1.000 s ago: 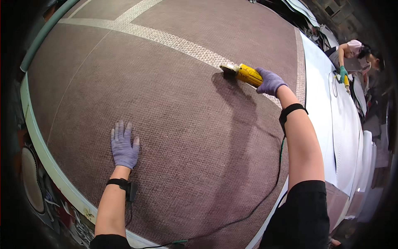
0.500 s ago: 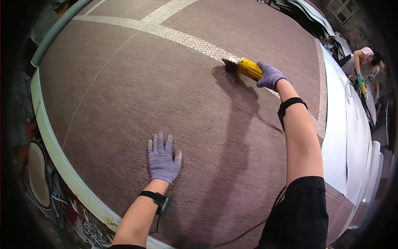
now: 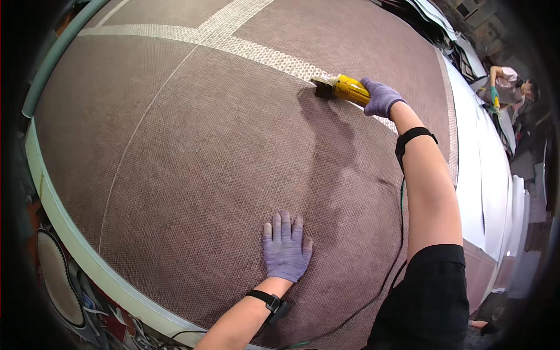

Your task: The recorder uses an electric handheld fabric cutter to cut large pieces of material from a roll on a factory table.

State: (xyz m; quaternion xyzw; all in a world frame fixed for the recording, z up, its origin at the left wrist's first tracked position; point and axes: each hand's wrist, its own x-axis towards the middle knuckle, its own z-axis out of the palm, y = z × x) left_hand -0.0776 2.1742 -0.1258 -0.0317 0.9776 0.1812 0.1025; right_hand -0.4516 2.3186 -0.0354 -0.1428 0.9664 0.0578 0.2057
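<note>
In my right hand (image 3: 383,99), gloved in purple, is a yellow handheld electric cutter (image 3: 352,89), gripped by the rear of its body. Its dark head rests on a wide brown woven sheet (image 3: 233,134), at the edge of a pale, coarser strip (image 3: 280,58). What the blade touches is hidden beneath the head. My left hand (image 3: 286,251), gloved alike, lies palm down on the brown sheet nearer to me, fingers spread and holding nothing. A thin pale line (image 3: 137,128) runs across the sheet on the left.
A dark cord (image 3: 361,309) trails over the sheet beneath my right arm. A green tube (image 3: 55,64) borders the far left. Scraps and an oval piece (image 3: 60,277) lie below the pale table edge (image 3: 76,236). White sheets (image 3: 472,157) and another person (image 3: 507,87) with a yellow tool are at right.
My left hand has moved right and nearer to me, still flat on the sheet. The cutter has shifted slightly along the strip's edge toward the far left. The view has shifted somewhat.
</note>
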